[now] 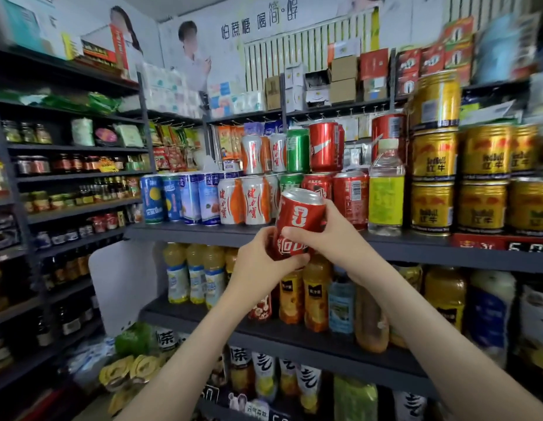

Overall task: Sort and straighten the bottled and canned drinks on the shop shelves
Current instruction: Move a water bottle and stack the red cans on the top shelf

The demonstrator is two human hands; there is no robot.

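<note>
Both my hands hold one red cola can [299, 218], tilted a little, in front of the upper drinks shelf [203, 233]. My left hand [261, 262] grips its lower part from below, fingers curled round the base. My right hand [328, 235] grips its right side, thumb across the front. Behind the can, red cola cans [325, 147], a green can [297, 150] and white-and-orange cans [255, 202] stand stacked two high. Blue cans [173, 197] stand to their left.
A clear bottle with a yellow label [385, 189] and stacked gold cans [433, 205] fill the shelf's right side. Juice and tea bottles [197, 275] line the shelf below. Jars and sauces fill the dark shelving [75, 208] on the left; boxes sit on top.
</note>
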